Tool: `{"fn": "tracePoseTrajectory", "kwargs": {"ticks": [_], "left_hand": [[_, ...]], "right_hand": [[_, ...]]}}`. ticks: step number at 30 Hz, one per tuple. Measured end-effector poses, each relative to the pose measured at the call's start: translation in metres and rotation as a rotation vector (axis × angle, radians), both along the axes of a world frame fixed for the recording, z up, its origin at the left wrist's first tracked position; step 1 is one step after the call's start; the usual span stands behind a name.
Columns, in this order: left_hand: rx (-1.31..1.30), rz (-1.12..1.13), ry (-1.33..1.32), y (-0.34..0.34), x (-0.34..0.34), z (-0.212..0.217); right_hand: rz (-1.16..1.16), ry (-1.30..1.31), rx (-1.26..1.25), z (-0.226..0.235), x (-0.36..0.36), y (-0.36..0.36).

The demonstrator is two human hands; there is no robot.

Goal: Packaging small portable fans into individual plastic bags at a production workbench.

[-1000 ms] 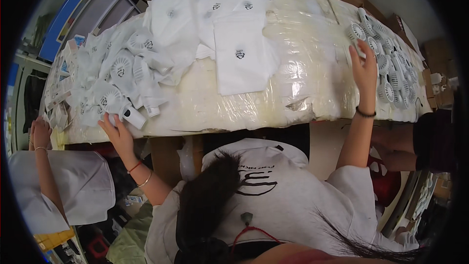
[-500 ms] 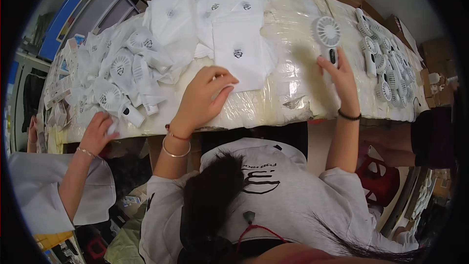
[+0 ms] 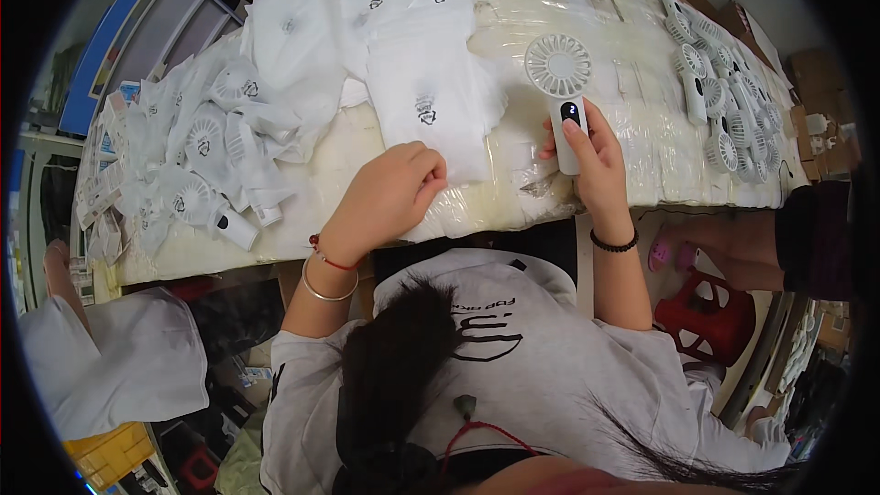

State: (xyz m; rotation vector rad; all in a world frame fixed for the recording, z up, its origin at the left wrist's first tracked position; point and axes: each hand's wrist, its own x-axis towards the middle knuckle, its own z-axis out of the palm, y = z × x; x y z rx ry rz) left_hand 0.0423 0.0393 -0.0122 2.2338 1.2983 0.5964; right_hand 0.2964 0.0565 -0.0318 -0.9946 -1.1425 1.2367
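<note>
film-wrapped table [image 3: 660, 165] fills most of the view. blue-framed rack [image 3: 165, 37] at its far left, contents not readable. pile of bagged fans [image 3: 203, 139] on the left: one fan per translucent pouch where i can make it out; on the nearest one the handle [image 3: 236, 229] sticks out bare. bare fans [image 3: 733, 96] bunched at the right end, no pouches on them. white printed pouches [image 3: 431, 82] lie in a loose stack at centre, more behind; front ones look flat, so likely nothing inside.

left hand [image 3: 380, 197]: fingers curled in, thumb close to forefinger, at the stack's near edge. can't tell if it has a pouch edge pinched. right hand [image 3: 600, 165]: closed round the handle of a white handheld fan [image 3: 558, 67], thumb in front, head up, just right of the stack and apart from it. small display [image 3: 570, 112] is lit.

my read: fan check, pre-bagging. next move calls for an open pouch mouth.
</note>
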Motion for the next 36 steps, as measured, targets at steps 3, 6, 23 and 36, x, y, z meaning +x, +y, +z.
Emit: {"fn": "tracePoseTrajectory", "kwargs": {"ticks": [3,6,23,36], "left_hand": [[0.065,-0.016,0.005,0.002,0.004,-0.001],[0.144,0.035,-0.082,0.003,0.006,-0.004],[-0.023,0.201,-0.532,-0.03,-0.02,-0.008],[0.14,-0.116,-0.692,-0.044,-0.034,-0.011]], "right_hand": [[-0.006,-0.008,-0.014,0.0,0.001,0.001],[-0.037,-0.039,-0.025,-0.001,0.002,-0.004],[0.589,0.712,-0.194,-0.015,-0.015,-0.059],[0.549,0.394,-0.448,0.004,-0.055,-0.074]]}}
